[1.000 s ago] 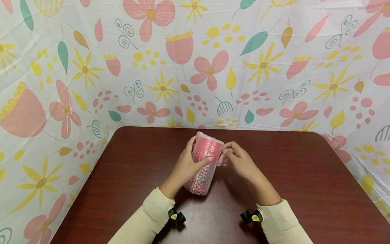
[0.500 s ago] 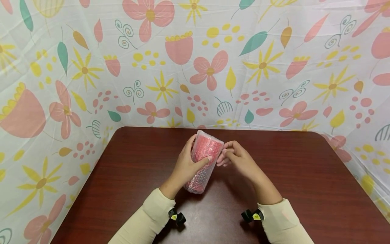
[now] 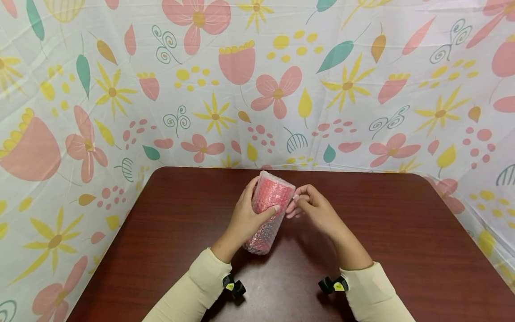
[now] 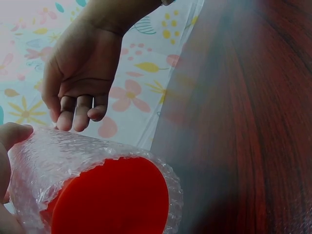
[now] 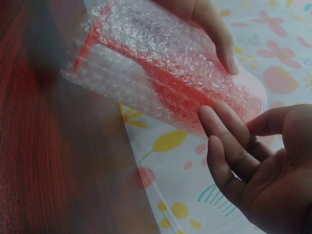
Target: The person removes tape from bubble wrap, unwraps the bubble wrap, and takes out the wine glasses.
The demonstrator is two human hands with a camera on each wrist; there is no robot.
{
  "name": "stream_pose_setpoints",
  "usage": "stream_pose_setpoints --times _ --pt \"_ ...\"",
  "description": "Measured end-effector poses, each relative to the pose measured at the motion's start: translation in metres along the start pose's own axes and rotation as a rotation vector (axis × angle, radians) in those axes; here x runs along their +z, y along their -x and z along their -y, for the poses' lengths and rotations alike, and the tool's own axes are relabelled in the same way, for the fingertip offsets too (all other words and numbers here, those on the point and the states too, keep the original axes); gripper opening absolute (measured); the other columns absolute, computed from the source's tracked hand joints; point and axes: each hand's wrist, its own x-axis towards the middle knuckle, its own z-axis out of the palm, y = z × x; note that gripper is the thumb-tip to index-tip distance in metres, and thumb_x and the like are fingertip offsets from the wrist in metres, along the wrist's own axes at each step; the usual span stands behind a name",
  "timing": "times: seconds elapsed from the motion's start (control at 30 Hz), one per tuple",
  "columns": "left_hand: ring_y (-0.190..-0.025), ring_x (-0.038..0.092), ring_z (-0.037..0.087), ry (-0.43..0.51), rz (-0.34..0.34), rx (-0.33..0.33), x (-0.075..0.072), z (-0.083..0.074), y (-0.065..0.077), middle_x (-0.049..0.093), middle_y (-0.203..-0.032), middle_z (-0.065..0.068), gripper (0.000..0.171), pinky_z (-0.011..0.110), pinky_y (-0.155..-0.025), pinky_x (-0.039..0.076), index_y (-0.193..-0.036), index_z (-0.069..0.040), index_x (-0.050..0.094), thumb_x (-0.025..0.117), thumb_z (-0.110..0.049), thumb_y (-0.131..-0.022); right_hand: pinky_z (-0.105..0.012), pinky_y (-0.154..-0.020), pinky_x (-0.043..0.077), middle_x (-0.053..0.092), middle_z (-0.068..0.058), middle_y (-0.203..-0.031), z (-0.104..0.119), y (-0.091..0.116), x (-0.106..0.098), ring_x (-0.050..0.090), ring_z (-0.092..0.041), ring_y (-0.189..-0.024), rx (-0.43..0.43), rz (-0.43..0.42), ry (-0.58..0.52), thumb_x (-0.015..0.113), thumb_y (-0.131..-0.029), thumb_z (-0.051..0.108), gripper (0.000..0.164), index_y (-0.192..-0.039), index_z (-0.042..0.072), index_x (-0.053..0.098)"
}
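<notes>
A red goblet-like thing (image 5: 183, 95), with a flat round base (image 4: 114, 200) and a narrow stem, lies inside a roll of clear bubble wrap (image 3: 270, 223). It is held tilted above the table. My left hand (image 3: 245, 217) grips the wrapped bundle from its left side, thumb across the front. At the bundle's upper right edge, my right hand (image 3: 315, 210) pinches the bubble wrap between thumb and index finger; its other fingers are loosely bent. In the right wrist view those fingertips (image 5: 207, 114) lie close to the wrap. The left fingers behind the bundle are hidden in the head view.
A dark red-brown wooden table (image 3: 181, 210) lies beneath both hands. Behind and beside it hangs a white cloth (image 3: 297, 143) printed with flowers and leaves. A black wrist camera (image 3: 233, 286) is strapped at each sleeve cuff.
The wrapped bundle has risen very slightly in the left hand, its lower end moving up a little. The right hand keeps its place at the upper right edge.
</notes>
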Motion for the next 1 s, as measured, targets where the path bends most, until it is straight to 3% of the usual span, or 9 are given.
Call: stream_pose_setpoints --times 0.4,0.63,1.0 --pt "-0.124 0.056 0.023 0.022 0.002 0.002 0.0007 -0.0005 0.0002 0.049 -0.146 0.004 0.090 0.047 -0.101 0.050 -0.155 -0.038 0.030 0.082 -0.042 -0.082 -0.032 -0.073 0.060 0.069 -0.034 -0.096 -0.0023 -0.0007 -0.0012 0.075 -0.028 -0.080 -0.018 0.007 -0.001 0.041 -0.107 0.006 0.016 -0.116 -0.006 0.044" --pt "-0.123 0.056 0.024 0.022 0.008 -0.023 0.0012 0.0002 0.0005 0.048 -0.147 0.004 0.089 0.048 -0.099 0.050 -0.155 -0.040 0.029 0.081 -0.043 -0.083 -0.040 -0.075 0.061 0.067 -0.020 -0.078 -0.0008 -0.0006 -0.0019 0.073 -0.031 -0.076 -0.003 -0.037 0.040 0.044 -0.105 0.007 0.014 -0.112 -0.004 0.050" --pt "-0.123 0.057 0.022 0.038 0.017 -0.016 0.0009 0.0014 0.0006 0.050 -0.146 0.001 0.089 0.047 -0.098 0.051 -0.154 -0.040 0.030 0.082 -0.044 -0.082 -0.032 -0.066 0.057 0.064 -0.010 -0.066 0.0020 0.0000 -0.0023 0.073 -0.024 -0.066 0.018 0.007 -0.034 0.036 -0.107 0.008 0.017 -0.111 -0.008 0.042"
